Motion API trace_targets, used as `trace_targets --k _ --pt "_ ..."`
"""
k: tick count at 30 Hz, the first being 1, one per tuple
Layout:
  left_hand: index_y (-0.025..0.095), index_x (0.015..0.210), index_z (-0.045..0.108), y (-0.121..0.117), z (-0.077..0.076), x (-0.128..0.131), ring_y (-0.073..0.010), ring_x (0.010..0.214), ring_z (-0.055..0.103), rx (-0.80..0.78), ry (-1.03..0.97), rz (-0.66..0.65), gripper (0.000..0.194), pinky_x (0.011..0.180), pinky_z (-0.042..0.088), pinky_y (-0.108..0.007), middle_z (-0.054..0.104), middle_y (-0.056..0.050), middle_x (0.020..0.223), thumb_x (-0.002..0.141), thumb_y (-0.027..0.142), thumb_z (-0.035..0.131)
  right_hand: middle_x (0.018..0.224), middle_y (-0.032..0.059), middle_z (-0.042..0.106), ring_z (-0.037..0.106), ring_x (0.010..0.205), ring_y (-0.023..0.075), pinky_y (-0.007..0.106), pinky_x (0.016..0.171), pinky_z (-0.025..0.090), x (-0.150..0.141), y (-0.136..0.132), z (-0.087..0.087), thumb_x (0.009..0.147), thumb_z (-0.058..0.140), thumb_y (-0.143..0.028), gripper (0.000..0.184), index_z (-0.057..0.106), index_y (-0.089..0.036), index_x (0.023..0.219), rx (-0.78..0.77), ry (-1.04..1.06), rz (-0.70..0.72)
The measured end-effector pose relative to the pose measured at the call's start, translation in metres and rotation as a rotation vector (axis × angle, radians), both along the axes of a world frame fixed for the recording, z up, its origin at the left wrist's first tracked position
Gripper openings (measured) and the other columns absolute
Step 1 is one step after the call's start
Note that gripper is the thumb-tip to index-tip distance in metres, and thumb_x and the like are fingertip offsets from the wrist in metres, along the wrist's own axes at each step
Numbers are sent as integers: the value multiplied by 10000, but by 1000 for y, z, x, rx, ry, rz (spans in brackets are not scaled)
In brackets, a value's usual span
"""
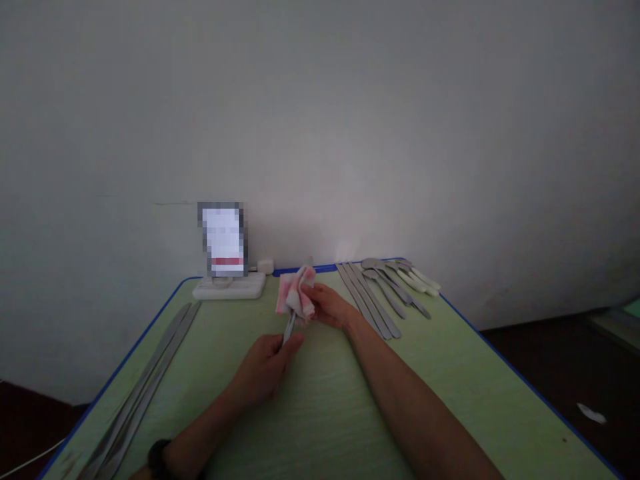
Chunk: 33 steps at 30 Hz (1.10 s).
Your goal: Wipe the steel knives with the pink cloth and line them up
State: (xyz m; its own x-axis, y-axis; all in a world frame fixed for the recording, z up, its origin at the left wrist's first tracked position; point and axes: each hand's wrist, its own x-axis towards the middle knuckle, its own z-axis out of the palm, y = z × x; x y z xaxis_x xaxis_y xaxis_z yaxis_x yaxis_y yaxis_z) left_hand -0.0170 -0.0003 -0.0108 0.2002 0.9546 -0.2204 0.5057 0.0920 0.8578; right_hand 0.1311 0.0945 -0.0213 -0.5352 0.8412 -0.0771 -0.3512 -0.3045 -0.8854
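My left hand (270, 363) is closed around the slim handle of a metal utensil (289, 328), tilted up and away from me over the table. Around the utensil's upper part is a pink and white cloth (299, 293), gripped in the fingers of my right hand (327, 305). The cloth covers most of that end, so I cannot tell which kind of utensil it is; a grey tip shows faintly above the cloth. Both hands are over the middle of the green table (310, 413).
Long flat metal knives (145, 380) lie along the left side. Flat metal utensils (369, 300), several spoons (383, 283) and white-handled pieces (417, 283) lie at the back right. A blurred phone (223, 240) stands by a white power strip (230, 287) against the wall.
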Motion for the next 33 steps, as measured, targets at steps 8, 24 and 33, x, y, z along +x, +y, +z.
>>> trace_targets --k 8,24,33 --pt "211 441 357 -3 7 1 -78 276 321 -15 -98 -17 589 364 261 -209 308 77 299 752 710 328 556 -34 583 496 490 73 198 510 375 -2 -4 -1 485 803 -433 402 616 -122 659 -15 -47 87" --pt "205 528 344 -2 1 5 -126 493 395 213 366 -187 419 520 261 -252 352 36 495 859 457 290 534 -30 562 473 459 89 215 451 375 -4 11 -2 653 687 -353 225 584 -153 642 -107 108 -411" --pt "197 550 455 -7 1 6 -156 516 485 277 550 -291 457 556 287 -261 510 -14 529 888 444 271 500 -33 502 417 436 88 218 406 304 4 24 -4 726 626 -372 239 536 -187 604 -130 75 -617"
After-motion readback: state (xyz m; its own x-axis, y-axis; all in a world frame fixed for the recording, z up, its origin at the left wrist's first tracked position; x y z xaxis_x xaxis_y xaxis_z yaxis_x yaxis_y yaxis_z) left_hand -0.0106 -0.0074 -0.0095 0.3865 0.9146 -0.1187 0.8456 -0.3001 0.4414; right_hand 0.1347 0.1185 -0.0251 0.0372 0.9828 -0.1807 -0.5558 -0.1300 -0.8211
